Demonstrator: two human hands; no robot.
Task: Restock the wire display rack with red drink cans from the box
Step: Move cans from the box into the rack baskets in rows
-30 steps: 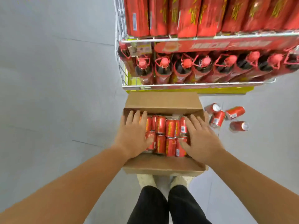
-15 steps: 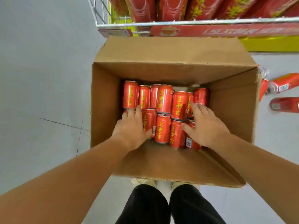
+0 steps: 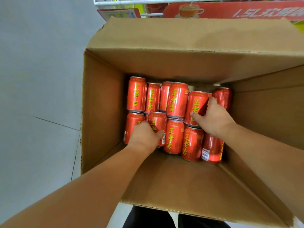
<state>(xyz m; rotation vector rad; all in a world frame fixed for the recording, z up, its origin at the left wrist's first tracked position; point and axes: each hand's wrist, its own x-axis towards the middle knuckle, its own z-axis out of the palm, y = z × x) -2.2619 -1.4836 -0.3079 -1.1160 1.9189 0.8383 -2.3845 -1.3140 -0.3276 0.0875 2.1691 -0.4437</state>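
Observation:
An open cardboard box [image 3: 102,102] fills the view, with several red drink cans lying in two rows on its bottom. My left hand [image 3: 145,137] grips a can [image 3: 157,123] in the near row, second from the left. My right hand [image 3: 213,117] grips a can [image 3: 196,102] in the far row, thumb on its left side and fingers over its right. Just the lowest bar of the wire display rack [image 3: 131,2] shows at the top edge, above the box's far flap.
A red banner [image 3: 238,10] with a tea cup picture hangs on the rack's lower front. Grey tiled floor [image 3: 37,96] lies to the left of the box. My dark trouser legs [image 3: 156,218] show below the box's near flap.
The view has closed in on the box. Both hands went from lying flat on the cans to curling round one can each. The loose cans on the floor have left the view.

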